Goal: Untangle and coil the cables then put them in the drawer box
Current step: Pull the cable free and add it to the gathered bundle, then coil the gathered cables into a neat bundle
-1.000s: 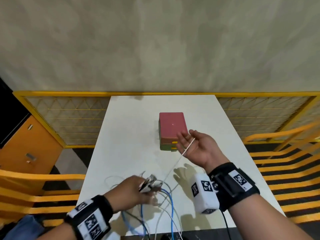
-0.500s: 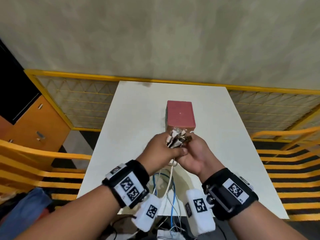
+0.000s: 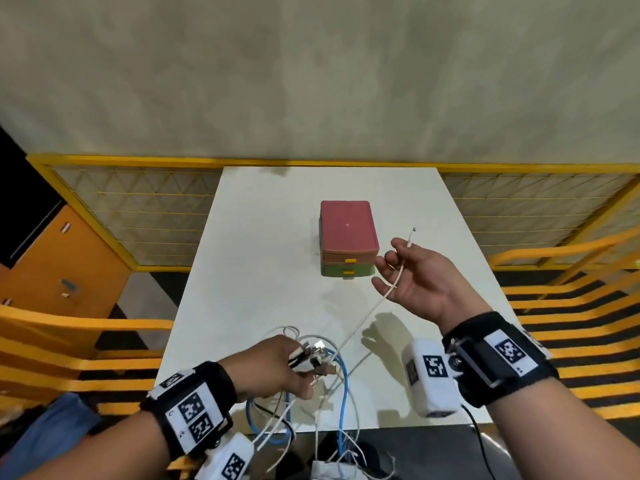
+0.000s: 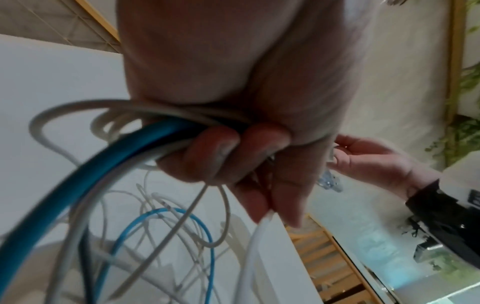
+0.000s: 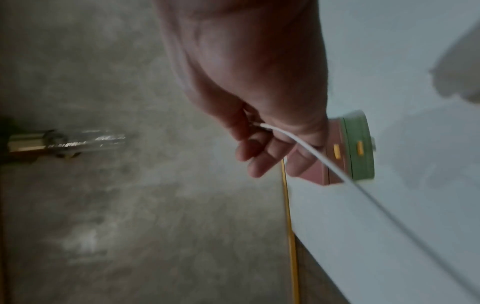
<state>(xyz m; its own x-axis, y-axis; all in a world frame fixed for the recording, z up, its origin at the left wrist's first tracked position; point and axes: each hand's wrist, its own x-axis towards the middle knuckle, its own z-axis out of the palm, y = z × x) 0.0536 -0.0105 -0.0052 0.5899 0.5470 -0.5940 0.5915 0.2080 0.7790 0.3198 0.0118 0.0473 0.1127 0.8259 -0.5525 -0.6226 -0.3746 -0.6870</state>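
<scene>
The white desk [image 3: 263,271] carries everything, its far edge against a yellow mesh fence [image 3: 138,216]. The drawer box [image 3: 347,237] stands on the far half of the desk, near the middle between the left and right edges; it has a red top, a pink drawer and a green drawer below, each with a yellow handle, both pushed in.

The tangle of cables [image 3: 325,403] lies at the near edge of the desk and spills over it: a blue cable [image 3: 343,393], several thin white and grey ones, and a dark one, all looped through each other.

The left hand [image 3: 273,368] hovers over the near edge, left of the middle, fingers curled tightly round a bundle of these cables; the left wrist view shows the blue cable [image 4: 145,139] and grey ones squeezed under the fingertips [image 4: 215,150]. A cluster of plugs [image 3: 313,358] sticks out of the fist toward the right.

The right hand [image 3: 420,282] is raised above the right half of the desk, just beside the drawer box, palm up. Its fingers are loosely spread, while the thumb and forefinger pinch one thin white cable [image 3: 398,275] near its end. That cable runs taut from the pinch down to the left hand's bundle, and its small plug tip [image 3: 412,232] pokes up past the fingers.
</scene>
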